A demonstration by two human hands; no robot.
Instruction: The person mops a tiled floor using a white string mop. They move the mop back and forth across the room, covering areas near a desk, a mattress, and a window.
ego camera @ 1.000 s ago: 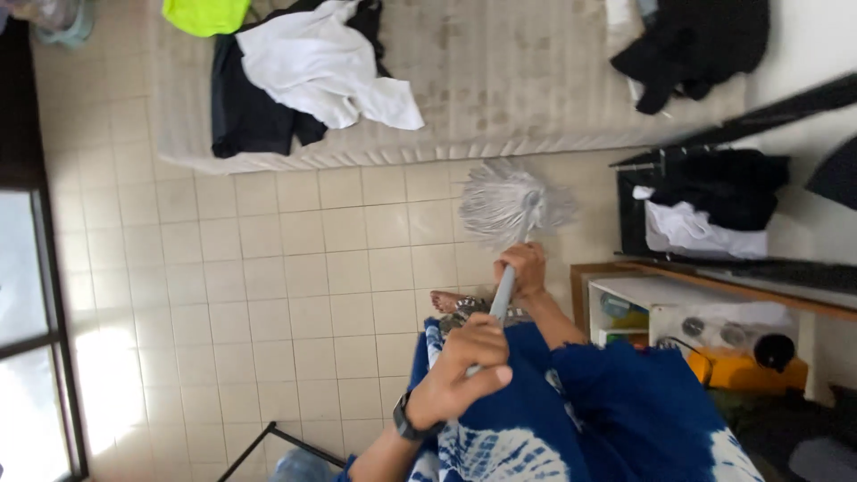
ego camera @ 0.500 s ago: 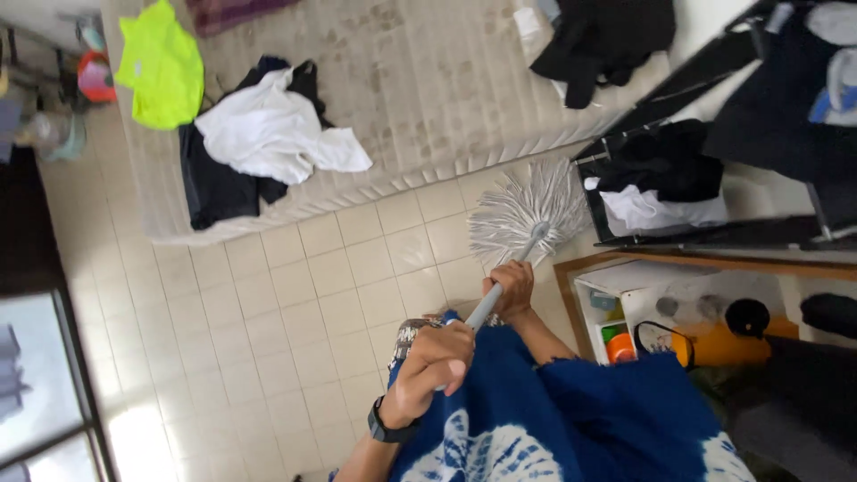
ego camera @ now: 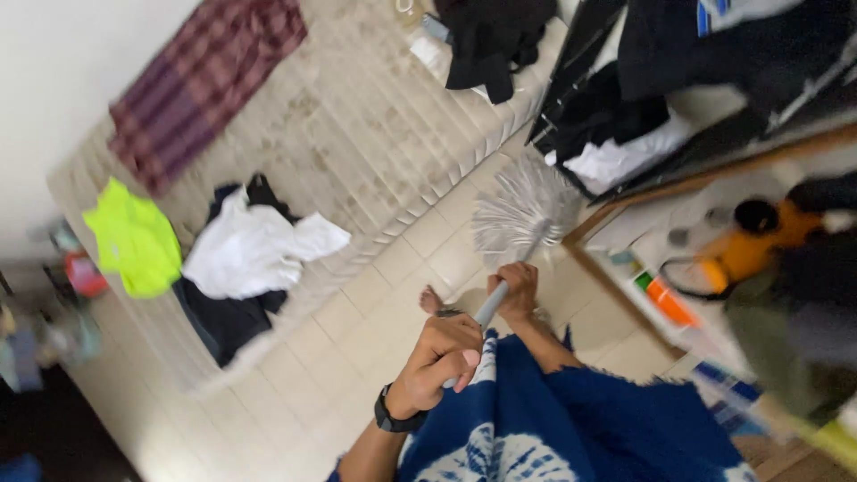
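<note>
A: Two sets of fingers are wrapped round the grey mop handle (ego camera: 490, 306), one above the other. The left hand (ego camera: 444, 357) is clenched on the upper end near the body; the right hand (ego camera: 515, 292) grips lower down, closer to the mop head (ego camera: 524, 211).

B: And where does the head sit?

A: On the pale tiled floor (ego camera: 357, 339), strands fanned out, just beside the edge of the mattress (ego camera: 357, 134) and near the wooden shelf (ego camera: 616, 268).

B: How would you handle it well from here?

A: I'd judge that the lower hand should steer and the upper hand push, keeping the strands flat and clear of the bare foot (ego camera: 431, 301).

B: The arms?

A: The left wrist, with a dark watch (ego camera: 386, 419), is bent upward, forearm rising from below; the right arm reaches forward, nearly straight.
</note>
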